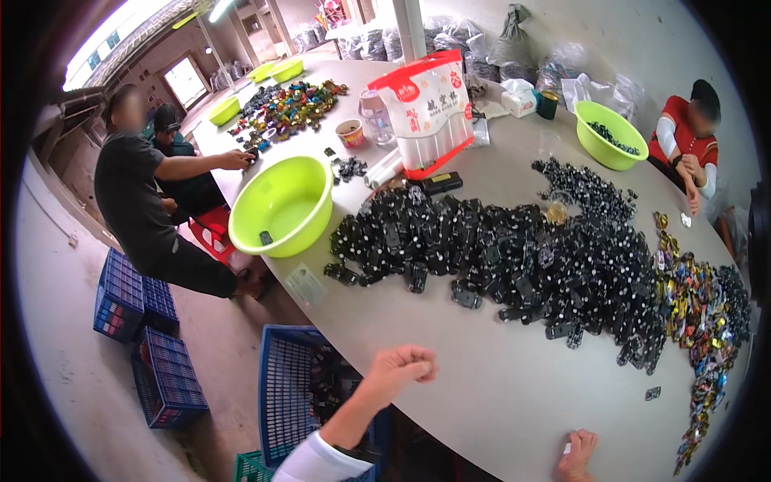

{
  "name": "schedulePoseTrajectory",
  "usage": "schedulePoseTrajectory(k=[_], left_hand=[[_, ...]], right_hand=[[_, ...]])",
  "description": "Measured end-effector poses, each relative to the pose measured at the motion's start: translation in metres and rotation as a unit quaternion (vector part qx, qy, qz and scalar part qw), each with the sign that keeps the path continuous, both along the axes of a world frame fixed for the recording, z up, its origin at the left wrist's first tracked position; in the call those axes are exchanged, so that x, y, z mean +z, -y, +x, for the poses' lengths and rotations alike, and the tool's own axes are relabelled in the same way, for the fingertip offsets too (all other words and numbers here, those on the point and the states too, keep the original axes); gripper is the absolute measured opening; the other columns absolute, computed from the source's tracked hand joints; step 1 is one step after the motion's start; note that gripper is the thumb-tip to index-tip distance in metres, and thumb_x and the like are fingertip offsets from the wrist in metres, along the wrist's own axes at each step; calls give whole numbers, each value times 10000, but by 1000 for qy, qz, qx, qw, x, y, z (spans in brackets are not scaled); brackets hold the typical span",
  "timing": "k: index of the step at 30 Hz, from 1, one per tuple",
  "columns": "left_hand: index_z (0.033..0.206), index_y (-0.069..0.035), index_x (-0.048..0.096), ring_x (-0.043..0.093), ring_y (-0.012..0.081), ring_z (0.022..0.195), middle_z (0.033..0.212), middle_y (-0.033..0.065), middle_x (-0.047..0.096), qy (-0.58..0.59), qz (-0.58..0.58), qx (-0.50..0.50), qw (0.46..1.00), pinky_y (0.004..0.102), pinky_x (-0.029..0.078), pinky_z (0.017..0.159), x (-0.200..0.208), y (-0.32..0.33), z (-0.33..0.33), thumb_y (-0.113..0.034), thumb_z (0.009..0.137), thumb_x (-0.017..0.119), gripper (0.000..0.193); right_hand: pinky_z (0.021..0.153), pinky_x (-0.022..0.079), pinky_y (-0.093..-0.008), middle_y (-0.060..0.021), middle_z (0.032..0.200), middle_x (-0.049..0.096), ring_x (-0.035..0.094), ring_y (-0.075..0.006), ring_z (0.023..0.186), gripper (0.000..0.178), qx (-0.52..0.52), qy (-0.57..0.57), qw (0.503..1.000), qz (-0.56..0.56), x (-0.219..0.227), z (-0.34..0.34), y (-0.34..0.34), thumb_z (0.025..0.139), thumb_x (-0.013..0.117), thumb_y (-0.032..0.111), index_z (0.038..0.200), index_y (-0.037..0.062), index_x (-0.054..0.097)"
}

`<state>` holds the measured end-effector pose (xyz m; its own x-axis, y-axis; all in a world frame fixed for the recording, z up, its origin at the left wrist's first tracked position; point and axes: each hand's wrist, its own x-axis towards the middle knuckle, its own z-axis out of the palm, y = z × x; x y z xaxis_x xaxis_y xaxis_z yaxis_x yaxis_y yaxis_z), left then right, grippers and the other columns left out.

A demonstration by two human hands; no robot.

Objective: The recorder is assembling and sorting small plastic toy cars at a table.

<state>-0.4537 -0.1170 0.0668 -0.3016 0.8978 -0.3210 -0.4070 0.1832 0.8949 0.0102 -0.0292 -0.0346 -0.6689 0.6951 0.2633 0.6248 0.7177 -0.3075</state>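
My left hand [399, 374] hovers over the table's near edge, above a blue crate. Its fingers are curled in toward the thumb, and anything inside them is hidden. At the lower edge my right hand [578, 455] is down at the tabletop, fingers bent, a white strip on one finger; what it may hold does not show. Beyond both hands spreads a long heap of black toy car parts [482, 241] with small pale dots. One dark toy car part [653, 394] lies alone to the right of my right hand.
Shiny coloured toy car shells [707, 345] line the right side. A green basin [283, 207] stands at the left edge, and another green basin [596, 145] at the far right. A blue crate [283, 394] holds dark parts below. Co-workers sit at right and stand at left.
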Motion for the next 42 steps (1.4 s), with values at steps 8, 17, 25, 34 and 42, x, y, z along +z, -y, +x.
schedulePoseTrajectory(k=[8,17,25,34,42], left_hand=[[954,-50,536,582,172,698,813,68,596,272,74,174,943,336,517,670,50,-70,-10,-103,856,540,111],[944,-57,589,588,146,672,801,72,622,268,175,84,944,301,522,630,176,-100,26,-82,839,563,111],[907,-13,610,581,127,591,754,81,635,47,267,86,959,234,489,564,242,-102,71,-63,845,558,95],[881,23,612,572,87,597,733,71,630,-127,252,114,953,193,465,567,259,-128,110,-33,837,549,96],[886,8,608,566,90,563,725,67,631,-81,225,71,968,188,463,536,226,-144,106,-35,836,557,84]], right_hand=[[639,419,-409,-162,778,513,512,-347,733,143,-98,-84,987,-99,40,-55,-29,677,519,-54,800,10,556],[683,408,-383,-72,779,523,495,-273,837,151,-47,18,999,-5,39,-101,-74,640,579,-34,742,78,565],[677,452,-321,-88,836,535,540,-230,774,185,-36,-216,950,-224,135,-145,-60,689,622,-3,867,27,583],[611,466,-271,-76,923,534,559,-142,700,270,302,-270,783,-472,294,-205,-10,786,644,143,1007,10,564],[638,455,-328,-110,900,513,539,-237,703,253,289,-251,838,-388,289,-220,5,691,544,37,937,-13,572]])
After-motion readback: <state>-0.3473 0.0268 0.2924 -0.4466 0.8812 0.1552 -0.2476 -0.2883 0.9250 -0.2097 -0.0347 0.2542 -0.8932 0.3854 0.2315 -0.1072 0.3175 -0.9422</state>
